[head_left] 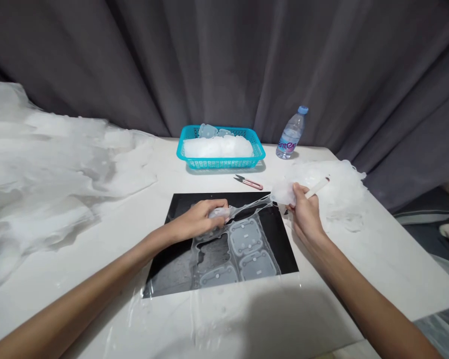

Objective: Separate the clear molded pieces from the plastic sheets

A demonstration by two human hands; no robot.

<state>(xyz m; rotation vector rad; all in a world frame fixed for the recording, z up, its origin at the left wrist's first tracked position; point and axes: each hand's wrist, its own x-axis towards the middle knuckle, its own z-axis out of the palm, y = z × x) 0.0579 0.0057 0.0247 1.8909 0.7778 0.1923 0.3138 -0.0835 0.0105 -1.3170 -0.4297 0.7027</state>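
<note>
A translucent moulded sheet (243, 249) with several rounded-square pieces lies on a black mat (179, 239). My left hand (202, 219) is closed on a clear piece at the sheet's top left. My right hand (303, 207) is closed on a white-handled tool (317, 188) and pinches a stretched strip of clear film (254, 204) that runs from the sheet to the hand. Just beyond that hand lies a heap of clear scrap film (336, 194).
A turquoise basket (220, 160) of clear pieces stands at the back centre, a water bottle (291, 134) to its right. Pink-handled snips (249, 182) lie between basket and mat. A big pile of translucent sheets (52, 164) fills the left. Dark curtain behind.
</note>
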